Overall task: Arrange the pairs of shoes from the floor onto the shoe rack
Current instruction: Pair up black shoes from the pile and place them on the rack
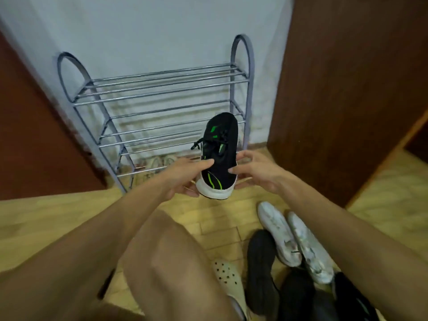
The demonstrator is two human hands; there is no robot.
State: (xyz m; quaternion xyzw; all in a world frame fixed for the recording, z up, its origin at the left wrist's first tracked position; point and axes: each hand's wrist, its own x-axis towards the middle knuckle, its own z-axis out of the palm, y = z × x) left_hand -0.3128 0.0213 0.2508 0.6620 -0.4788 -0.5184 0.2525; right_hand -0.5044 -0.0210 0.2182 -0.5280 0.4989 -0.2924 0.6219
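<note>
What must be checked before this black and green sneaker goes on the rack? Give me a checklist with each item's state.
1. Grip: left hand and right hand both hold the black-and-green sneaker near its heel: ok.
2. Aim: its toe points toward the shoe rack: ok.
3. Room: the rack's upper bars are bare: ok.
4. Lace: a lace end dangles off the sneaker on the left hand's side: not ok.
5. Mate: a dark shoe with green, at the lower right edge, is cut off: cannot tell.
</note>
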